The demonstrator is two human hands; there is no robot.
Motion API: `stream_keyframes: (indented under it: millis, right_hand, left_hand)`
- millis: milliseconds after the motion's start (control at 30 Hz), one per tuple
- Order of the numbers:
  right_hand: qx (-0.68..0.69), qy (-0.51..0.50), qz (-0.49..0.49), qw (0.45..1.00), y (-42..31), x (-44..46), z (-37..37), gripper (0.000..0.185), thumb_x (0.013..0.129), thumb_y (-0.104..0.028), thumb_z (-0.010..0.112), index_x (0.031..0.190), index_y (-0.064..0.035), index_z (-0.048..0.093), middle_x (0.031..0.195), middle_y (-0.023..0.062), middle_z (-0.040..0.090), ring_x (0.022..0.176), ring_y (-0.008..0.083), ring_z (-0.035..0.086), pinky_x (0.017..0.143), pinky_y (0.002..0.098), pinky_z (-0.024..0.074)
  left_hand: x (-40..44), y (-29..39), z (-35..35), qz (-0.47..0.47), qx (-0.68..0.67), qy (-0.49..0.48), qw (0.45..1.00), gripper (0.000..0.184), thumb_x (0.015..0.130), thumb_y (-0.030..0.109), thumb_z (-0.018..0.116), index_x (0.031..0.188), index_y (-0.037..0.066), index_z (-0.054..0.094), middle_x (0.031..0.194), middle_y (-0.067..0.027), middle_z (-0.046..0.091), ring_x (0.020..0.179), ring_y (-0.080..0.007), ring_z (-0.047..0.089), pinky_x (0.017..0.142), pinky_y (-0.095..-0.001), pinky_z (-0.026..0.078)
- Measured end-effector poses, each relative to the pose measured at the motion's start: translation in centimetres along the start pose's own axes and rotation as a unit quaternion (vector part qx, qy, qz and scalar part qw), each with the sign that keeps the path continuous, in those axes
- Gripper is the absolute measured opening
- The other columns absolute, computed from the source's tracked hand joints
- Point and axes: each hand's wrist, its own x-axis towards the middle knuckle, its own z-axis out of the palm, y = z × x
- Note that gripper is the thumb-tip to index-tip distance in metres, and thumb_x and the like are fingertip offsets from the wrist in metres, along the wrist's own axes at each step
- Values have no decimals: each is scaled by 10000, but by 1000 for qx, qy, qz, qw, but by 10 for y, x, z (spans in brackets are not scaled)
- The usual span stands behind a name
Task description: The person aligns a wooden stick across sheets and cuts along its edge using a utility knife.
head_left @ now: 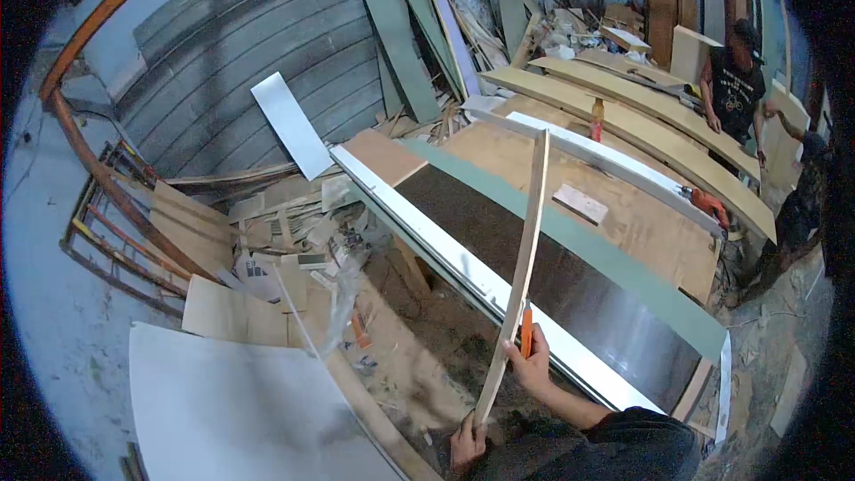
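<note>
A long, narrow wooden strip slants up from near my body, across the boards on the worktable. My left hand is closed round its lower end. Higher up, my right hand holds an orange utility knife upright, close against the strip, with its thumb at the strip's side. Whether the blade touches the wood cannot be made out. Behind the strip lie a white edged panel, a dark brown glossy board and a pale green board.
Two people stand at the far right, by long curved-looking beige boards. A red power drill and a bottle rest on the worktable. Offcuts and plastic litter the floor; a large white sheet is at lower left.
</note>
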Motion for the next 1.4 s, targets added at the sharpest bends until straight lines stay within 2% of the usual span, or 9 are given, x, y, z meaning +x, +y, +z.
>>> stream_keyframes:
  millis: [200, 367, 467, 533, 767, 867, 1000, 1333, 1400]
  right_hand:
    - [74, 81, 68, 992, 46, 37, 115, 450, 845, -222, 720, 1181, -9, 510, 936, 43, 569, 846, 108, 542, 753, 274, 468]
    - [119, 148, 116, 975, 38, 86, 211, 305, 843, -218, 725, 974, -50, 507, 831, -1, 505, 749, 82, 494, 682, 258, 447]
    - [82, 186, 105, 974, 45, 116, 248, 304, 881, -215, 688, 1016, -54, 469, 829, 3, 501, 714, 77, 489, 633, 244, 424]
    - [76, 210, 99, 970, 50, 140, 262, 286, 850, -186, 714, 981, -49, 501, 846, 8, 504, 774, 104, 502, 712, 259, 442]
    - [20, 268, 81, 960, 109, 299, 293, 323, 882, -269, 677, 991, -57, 461, 821, 7, 503, 718, 71, 486, 624, 239, 431]
    - [110, 257, 109, 954, 118, 413, 306, 372, 882, -342, 669, 982, -52, 460, 801, 16, 504, 708, 93, 488, 612, 263, 435]
    - [-3, 311, 31, 950, 191, 573, 327, 317, 894, -227, 659, 1048, -23, 471, 862, 45, 512, 766, 119, 500, 666, 284, 449]
    - [-26, 328, 52, 943, 381, 768, 374, 289, 909, -169, 629, 1048, -38, 412, 819, 28, 450, 733, 126, 446, 652, 290, 420]
    - [-11, 340, 71, 938, 416, 784, 380, 395, 871, -288, 665, 1044, -41, 410, 808, 120, 509, 734, 207, 496, 682, 358, 452]
  left_hand:
    - [110, -78, -65, -25, -98, -107, 989, 411, 952, 335, 507, 1234, 42, 563, 738, -125, 612, 650, -239, 595, 634, -346, 484]
    - [206, -113, -152, -12, -163, -185, 969, 441, 977, 400, 463, 1187, 27, 565, 730, -52, 572, 642, -152, 537, 643, -288, 460]
    - [262, -141, -182, 20, -80, -262, 961, 425, 988, 367, 429, 1190, 10, 539, 827, -164, 637, 772, -329, 644, 701, -397, 495]
    - [296, -147, -197, 43, -83, -286, 954, 438, 992, 378, 422, 1136, -14, 552, 842, -152, 645, 777, -296, 654, 709, -376, 496]
    - [464, -152, -193, 161, -59, -211, 962, 515, 996, 298, 428, 1440, 58, 329, 1126, -191, 590, 972, -293, 600, 829, -404, 466]
    - [545, -161, -199, 63, -80, -196, 975, 507, 994, 286, 436, 1431, 49, 337, 1235, -180, 541, 1020, -298, 558, 888, -413, 438]
    - [637, -211, -197, -67, -170, -115, 976, 408, 1009, 285, 417, 1307, 11, 473, 1119, -120, 589, 1030, -219, 516, 914, -357, 411]
    - [800, -291, -189, -56, -154, -131, 978, 394, 982, 260, 414, 1253, -2, 528, 1077, -173, 603, 979, -269, 587, 851, -372, 465]
    - [844, -254, -189, 12, -46, -143, 989, 407, 987, 273, 407, 1243, -19, 530, 1065, -161, 608, 964, -242, 583, 841, -364, 465]
